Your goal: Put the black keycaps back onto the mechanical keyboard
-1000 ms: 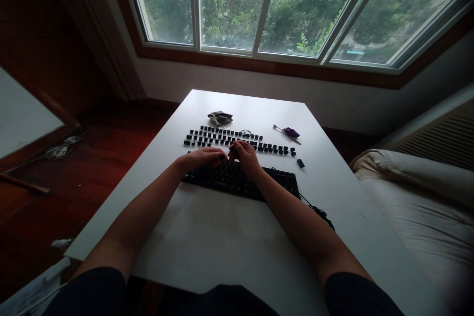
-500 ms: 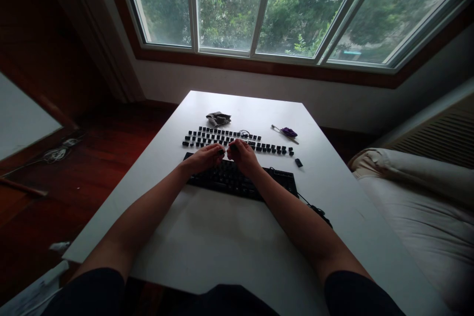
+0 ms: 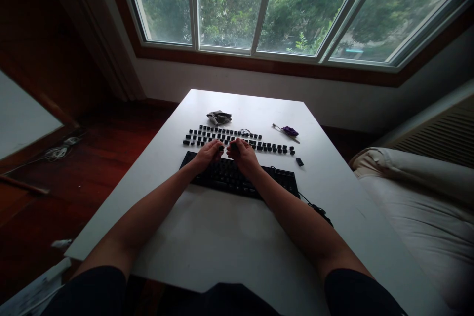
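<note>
Head view: big window (image 3: 229, 5) up top, white desk (image 3: 207, 237) in front of it, and a black keyboard (image 3: 231, 177) lying flat on the desk. Its long axis runs side to side, with the right end a touch closer to the person. It's below the fingers and slightly to the near side, with both hands over its far edge. Neither hand is clearly nearer: the left hand (image 3: 208, 155) is over the left part, the right hand (image 3: 242, 154) about mid-length. Looks-wise the keyboard is dark all over, with faint pale lines in its far right corner; too dim to make out each spot on it.

Left fingers are pinched together on 1 small dark piece (image 3: 221, 148), probably a key, blocky and black, facing the right hand with a narrow gap between. Right fingers are curled in close, but I can't tell if they've got anything.

Past the hands there's a crumpled cloth (image 3: 219, 117), a purple bundle (image 3: 290, 131) by a thin brush (image 3: 274, 126), then rows of loose keys (image 3: 186, 142), plus 1 longer black key (image 3: 299, 162) off to the right.
</note>
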The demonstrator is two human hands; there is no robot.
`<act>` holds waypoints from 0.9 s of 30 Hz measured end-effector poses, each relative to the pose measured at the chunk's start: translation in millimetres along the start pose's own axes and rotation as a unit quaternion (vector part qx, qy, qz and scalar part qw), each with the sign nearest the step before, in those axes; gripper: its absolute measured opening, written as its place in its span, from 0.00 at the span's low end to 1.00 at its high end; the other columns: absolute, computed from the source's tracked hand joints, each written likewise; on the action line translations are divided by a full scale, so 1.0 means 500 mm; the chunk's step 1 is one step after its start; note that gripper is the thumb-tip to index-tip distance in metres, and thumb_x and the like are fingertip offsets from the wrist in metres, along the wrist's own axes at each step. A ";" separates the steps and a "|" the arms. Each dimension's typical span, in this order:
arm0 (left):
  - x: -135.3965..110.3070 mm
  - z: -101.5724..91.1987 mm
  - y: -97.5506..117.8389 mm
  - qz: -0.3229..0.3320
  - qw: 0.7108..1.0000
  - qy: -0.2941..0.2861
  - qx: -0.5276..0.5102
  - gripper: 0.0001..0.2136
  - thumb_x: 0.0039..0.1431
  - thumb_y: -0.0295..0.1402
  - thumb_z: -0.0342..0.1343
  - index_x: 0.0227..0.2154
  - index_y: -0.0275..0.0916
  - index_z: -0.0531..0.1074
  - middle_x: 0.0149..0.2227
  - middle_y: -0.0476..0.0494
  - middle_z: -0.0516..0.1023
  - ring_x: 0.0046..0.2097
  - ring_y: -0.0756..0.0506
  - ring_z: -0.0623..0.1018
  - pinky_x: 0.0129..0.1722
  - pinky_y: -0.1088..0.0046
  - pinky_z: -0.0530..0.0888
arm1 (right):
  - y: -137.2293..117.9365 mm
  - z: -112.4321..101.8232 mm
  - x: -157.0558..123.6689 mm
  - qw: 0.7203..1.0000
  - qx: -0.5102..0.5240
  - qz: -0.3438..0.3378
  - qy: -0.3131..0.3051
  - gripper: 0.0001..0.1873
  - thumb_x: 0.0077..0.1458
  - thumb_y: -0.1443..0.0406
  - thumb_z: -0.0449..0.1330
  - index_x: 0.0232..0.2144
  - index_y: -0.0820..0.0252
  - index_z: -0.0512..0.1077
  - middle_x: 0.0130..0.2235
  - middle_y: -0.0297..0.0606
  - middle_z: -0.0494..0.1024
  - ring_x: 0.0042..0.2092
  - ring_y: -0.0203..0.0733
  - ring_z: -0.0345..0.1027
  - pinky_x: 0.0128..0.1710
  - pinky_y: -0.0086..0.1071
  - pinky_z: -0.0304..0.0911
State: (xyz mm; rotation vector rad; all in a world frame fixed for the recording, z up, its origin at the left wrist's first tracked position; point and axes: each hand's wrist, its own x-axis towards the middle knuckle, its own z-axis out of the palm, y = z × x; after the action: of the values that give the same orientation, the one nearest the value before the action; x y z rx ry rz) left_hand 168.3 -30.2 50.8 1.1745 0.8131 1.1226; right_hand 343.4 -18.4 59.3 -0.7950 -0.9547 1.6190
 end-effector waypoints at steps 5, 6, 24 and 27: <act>0.001 -0.001 0.002 0.017 0.997 -0.014 0.078 0.15 0.63 0.45 0.57 0.38 0.38 0.66 0.24 0.53 0.71 0.23 0.54 0.67 0.24 0.78 0.62 | 0.005 -0.001 0.003 1.000 -0.004 0.013 0.021 0.21 0.53 0.47 0.68 0.32 0.59 0.73 0.27 0.37 0.80 0.27 0.39 0.76 0.26 0.29 0.71; -0.001 -0.001 0.006 0.022 0.995 -0.020 0.094 0.15 0.63 0.45 0.57 0.40 0.38 0.67 0.25 0.52 0.71 0.24 0.53 0.68 0.24 0.78 0.63 | 0.006 -0.003 0.004 1.000 -0.004 0.014 0.024 0.21 0.53 0.47 0.68 0.32 0.59 0.73 0.27 0.37 0.80 0.27 0.39 0.76 0.25 0.29 0.71; 0.003 -0.023 0.011 0.005 0.983 -0.032 0.179 0.15 0.63 0.43 0.57 0.41 0.35 0.74 0.29 0.49 0.74 0.28 0.52 0.72 0.29 0.77 0.67 | 0.012 -0.011 0.007 0.999 -0.017 -0.013 0.024 0.23 0.49 0.47 0.70 0.32 0.59 0.73 0.27 0.35 0.80 0.26 0.37 0.75 0.24 0.28 0.70; 0.010 -0.029 -0.001 0.019 0.981 -0.019 0.194 0.13 0.62 0.41 0.57 0.42 0.36 0.73 0.27 0.50 0.73 0.28 0.51 0.73 0.30 0.76 0.68 | 0.010 -0.009 0.006 0.999 -0.022 -0.008 0.028 0.22 0.50 0.47 0.70 0.32 0.59 0.73 0.27 0.36 0.80 0.26 0.38 0.75 0.24 0.28 0.69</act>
State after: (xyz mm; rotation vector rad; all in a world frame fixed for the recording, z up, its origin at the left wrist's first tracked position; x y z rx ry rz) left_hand 156.4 -21.3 47.5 1.5348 1.0132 0.9955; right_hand 344.4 -15.3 52.7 -0.8561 -0.9565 1.5593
